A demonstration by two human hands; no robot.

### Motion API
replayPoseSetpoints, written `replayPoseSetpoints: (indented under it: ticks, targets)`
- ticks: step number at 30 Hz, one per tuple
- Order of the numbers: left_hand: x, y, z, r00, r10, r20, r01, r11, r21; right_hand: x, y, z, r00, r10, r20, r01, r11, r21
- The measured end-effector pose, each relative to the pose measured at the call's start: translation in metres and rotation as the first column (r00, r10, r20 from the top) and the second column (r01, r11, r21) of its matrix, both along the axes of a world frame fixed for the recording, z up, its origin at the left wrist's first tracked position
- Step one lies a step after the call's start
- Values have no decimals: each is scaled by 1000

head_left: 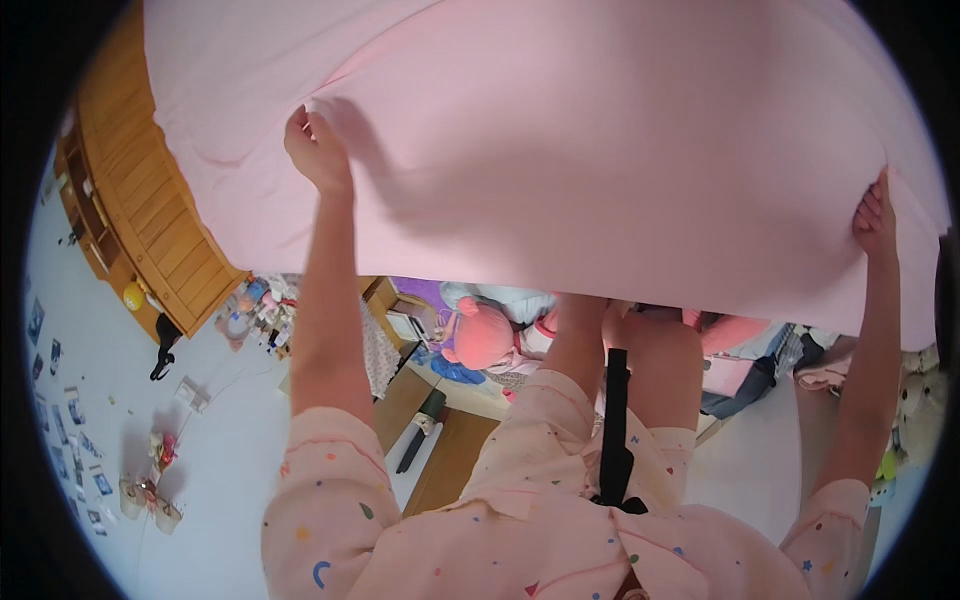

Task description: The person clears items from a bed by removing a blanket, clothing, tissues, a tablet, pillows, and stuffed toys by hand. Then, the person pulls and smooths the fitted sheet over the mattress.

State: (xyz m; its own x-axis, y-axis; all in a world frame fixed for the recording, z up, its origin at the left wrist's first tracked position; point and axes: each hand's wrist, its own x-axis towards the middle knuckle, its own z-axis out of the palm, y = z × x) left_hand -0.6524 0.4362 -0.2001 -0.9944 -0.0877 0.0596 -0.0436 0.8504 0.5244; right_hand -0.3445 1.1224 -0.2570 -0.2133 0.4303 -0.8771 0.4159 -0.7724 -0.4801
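A large pink bed sheet (600,150) spreads across the upper part of the head view, with its near edge hanging straight. My left hand (318,152) pinches the sheet toward its left side, and a crease runs up and right from the fingers. Far to the right, my right hand (874,220) has its fingers closed on the sheet near its right side, where small folds gather. Both arms are stretched out and apart. Whatever lies under the sheet is hidden.
A wooden headboard (160,190) stands to the left. Below the sheet's edge are a pink plush toy (482,332), folded dark clothes (745,385) and various small items. A black strap (614,430) hangs in front of my body. Photos (75,405) dot the white wall.
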Motion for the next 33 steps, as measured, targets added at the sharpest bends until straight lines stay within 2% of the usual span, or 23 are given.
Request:
replayPoseSetpoints:
  ticks: [1, 2, 4, 5, 8, 11, 12, 14, 15, 16, 18, 20, 21, 24, 25, 26, 27, 28, 29, 30, 31, 32, 33]
  targets:
    - [38, 29, 0, 973, -154, -169, 122, 975, -186, 4, 4, -4, 1000, 2, -27, -3, 1000, -22]
    - [62, 41, -5, 864, -452, -223, 361, 864, -351, 7, 7, -7, 999, 5, -54, -7, 999, -44]
    - [130, 102, -10, 857, -514, -33, 440, 764, -472, 6, 7, -6, 999, 4, -47, -5, 1000, -28]
    - [151, 128, 0, 785, -570, 243, 588, 560, -583, 5, 6, -4, 999, 4, -46, -5, 1000, -23]
    - [185, 133, -42, 740, -645, 190, 662, 649, -376, 5, 7, -6, 999, 4, -54, -5, 1000, -8]
    - [184, 136, -50, 735, -652, 187, 663, 635, -396, 2, 6, -4, 998, -20, -66, 19, 1000, -3]
    - [185, 136, -50, 733, -656, 177, 661, 626, -414, 24, 35, -25, 938, 184, -293, -222, 969, -105]
    - [184, 137, -47, 705, -688, 172, 682, 591, -431, 29, 41, -54, 973, 41, -226, -21, 996, 90]
    - [184, 139, -43, 701, -675, 228, 686, 552, -474, 43, 61, -76, 942, 209, -263, -164, 969, 183]
    - [183, 139, -39, 699, -657, 283, 688, 510, -516, 27, 24, -54, 981, 192, 11, -187, 940, 285]
    - [174, 140, -24, 646, -664, 376, 750, 461, -475, 27, -32, -8, 945, 117, -305, -16, 949, 315]
    - [179, 140, 6, 570, -771, 286, 783, 402, -475, 58, -55, 6, 807, 163, -568, -6, 963, 268]
    - [195, 135, 20, 630, -730, 264, 754, 495, -431, 85, -70, 26, 804, 214, -554, -14, 939, 343]
    - [262, 93, 28, 707, -651, 277, 705, 679, -205, 215, -98, 64, 802, 520, -294, -231, 724, 650]
    - [294, 80, 32, 709, -583, 398, 672, 729, -129, 269, -111, 75, 833, 545, -98, -347, 651, 675]
    - [319, 54, 18, 674, -504, 541, 670, 726, -158, 330, -126, 63, 868, 451, -209, -251, 760, 599]
    - [334, -10, -26, 516, -503, 694, 832, 486, -267, 392, -146, 81, 909, 405, 100, -354, 621, 699]
    - [372, 17, 9, 282, -217, 935, 845, 517, -135, 473, -169, 43, 872, 339, 352, -484, 502, 717]
    - [420, 11, 38, 306, -248, 919, 722, 690, -54, 557, -196, 15, 873, 275, 403, -453, 761, 464]
    - [448, 15, 56, 132, -347, 928, 864, 499, 64, 630, -231, 18, 742, 309, 595, -561, 773, 297]
    - [472, 15, 67, 129, -368, 921, 865, 496, 78, 723, -276, -14, 193, 506, 841, -963, 260, 65]
    - [486, 13, 73, 127, -387, 913, 863, 496, 90, 793, -330, -24, 367, 344, 864, -705, 709, 17]
    - [488, 12, 79, 125, -401, 907, 879, 469, 86, 852, -376, -18, 355, 376, 856, -616, 783, -88]
